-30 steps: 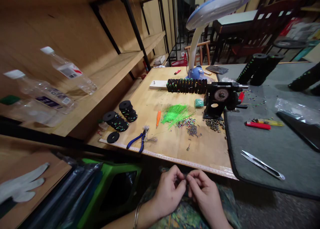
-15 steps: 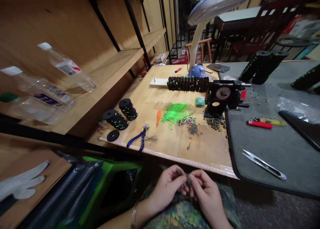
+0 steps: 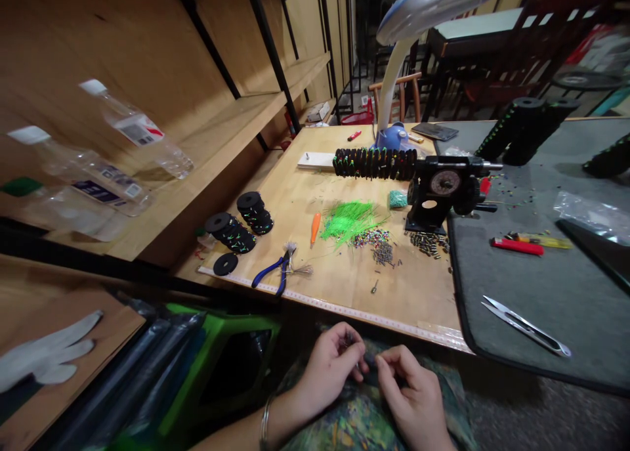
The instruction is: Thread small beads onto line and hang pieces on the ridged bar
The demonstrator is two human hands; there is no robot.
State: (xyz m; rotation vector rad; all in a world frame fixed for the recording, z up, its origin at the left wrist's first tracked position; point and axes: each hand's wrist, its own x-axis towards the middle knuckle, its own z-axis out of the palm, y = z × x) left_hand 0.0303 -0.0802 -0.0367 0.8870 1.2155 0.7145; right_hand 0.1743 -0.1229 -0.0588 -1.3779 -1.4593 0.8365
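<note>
Over my lap, below the table's front edge, my left hand [image 3: 339, 359] is closed, thumb pressed to curled fingers; whatever it pinches is too small to make out. A short gap to its right, my right hand [image 3: 411, 385] is also pinched, thumb against forefinger, and I cannot make out anything between them. On the wooden table [image 3: 339, 277] ahead lie a small metal piece [image 3: 375, 287], a pile of grey bits [image 3: 382, 254], colourful beads [image 3: 369, 237], bright green strands [image 3: 350, 221], an orange-handled tool [image 3: 315, 228] and blue-handled pliers [image 3: 273, 270].
A black winding machine [image 3: 433, 192] carries a row of black spools [image 3: 375, 163]. More black spools [image 3: 231, 234] stand at left. Thread snips [image 3: 526, 326] and a red cutter [image 3: 516, 246] lie on the grey mat [image 3: 492, 280]. A lamp [image 3: 391, 86] rises behind; bottles [image 3: 138, 129] lean on the shelf.
My hands have drawn apart: they were almost touching at the fingertips, and now the right hand sits slightly further right. The view has shifted a little. Things on the table have not moved.
</note>
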